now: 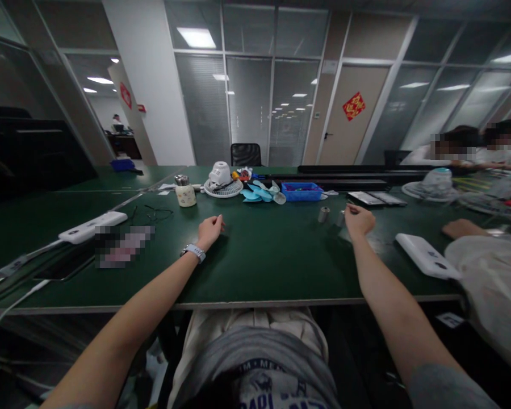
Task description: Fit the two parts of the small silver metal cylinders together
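Observation:
My left hand (210, 230) rests on the green table with its fingers curled closed; nothing shows in it. My right hand (360, 220) is closed in a pinch, its fingertips just above and beside a small metal cylinder (341, 218), which it partly covers. What the pinch holds, if anything, is too small to make out. A second metal cylinder (324, 215) stands upright to the left of the first. A thin transparent patch, perhaps plastic, lies under the right wrist.
Farther back are a cream jar (186, 195), a white fan part (223, 188), light-blue fan blades (260, 192) and a blue tray (302, 191). White power strips lie left (92, 227) and right (426, 255). A co-worker's arm (468, 228) rests at right.

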### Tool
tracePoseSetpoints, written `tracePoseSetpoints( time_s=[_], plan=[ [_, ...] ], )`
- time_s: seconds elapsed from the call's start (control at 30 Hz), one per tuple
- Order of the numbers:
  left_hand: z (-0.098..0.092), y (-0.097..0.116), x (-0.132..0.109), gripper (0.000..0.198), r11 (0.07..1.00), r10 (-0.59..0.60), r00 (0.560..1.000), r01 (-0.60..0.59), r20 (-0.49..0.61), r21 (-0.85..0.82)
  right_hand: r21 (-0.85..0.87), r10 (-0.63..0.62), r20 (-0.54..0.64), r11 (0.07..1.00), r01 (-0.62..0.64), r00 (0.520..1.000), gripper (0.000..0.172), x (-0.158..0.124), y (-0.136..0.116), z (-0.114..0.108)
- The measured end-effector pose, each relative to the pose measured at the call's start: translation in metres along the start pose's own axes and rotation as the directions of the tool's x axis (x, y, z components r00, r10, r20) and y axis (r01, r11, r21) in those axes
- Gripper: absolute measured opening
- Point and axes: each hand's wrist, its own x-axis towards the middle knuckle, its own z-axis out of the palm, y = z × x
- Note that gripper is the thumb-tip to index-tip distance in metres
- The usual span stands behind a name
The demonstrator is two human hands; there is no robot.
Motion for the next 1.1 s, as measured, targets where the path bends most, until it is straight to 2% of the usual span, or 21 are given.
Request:
tracePoseSetpoints(
  time_s=[0.1, 0.3, 0.53, 0.67, 0.77, 1.1],
  plan=[
    [-0.001, 0.002, -0.001, 0.041, 1.000, -0.005, 1.000, 0.005, 0.008, 0.000, -0.058, 0.011, 0.011, 0.998, -0.010, 1.000, 0.034, -0.001, 0.001, 0.003],
    [0.000, 0.000, 0.000, 0.042, 1.000, 0.011, 1.000, -0.011, 0.007, -0.009, -0.196, -0.008, 0.109, 0.980, 0.029, 0.994, 0.040, -0.005, -0.005, 0.001],
    [0.000, -0.001, 0.000, 0.041, 1.000, 0.006, 1.000, -0.006, 0.015, -0.005, -0.309, -0.040, 0.133, 0.948, 0.080, 0.990, 0.039, -0.010, -0.007, -0.002],
    [0.001, -0.002, 0.000, 0.042, 1.000, 0.029, 1.000, -0.029, 0.011, 0.002, -0.363, -0.115, 0.141, 0.918, 0.159, 0.983, 0.038, -0.015, -0.005, -0.001],
    [0.001, -0.003, 0.001, 0.041, 1.000, 0.030, 1.000, -0.030, 0.009, 0.000, -0.369, -0.149, 0.134, 0.910, 0.189, 0.980, 0.038, -0.019, -0.004, 0.002],
    [0.002, -0.005, 0.002, 0.042, 1.000, 0.028, 1.000, -0.028, 0.013, -0.015, -0.291, -0.079, 0.033, 0.953, 0.085, 0.996, 0.036, -0.019, 0.001, 0.005]
  ],
)
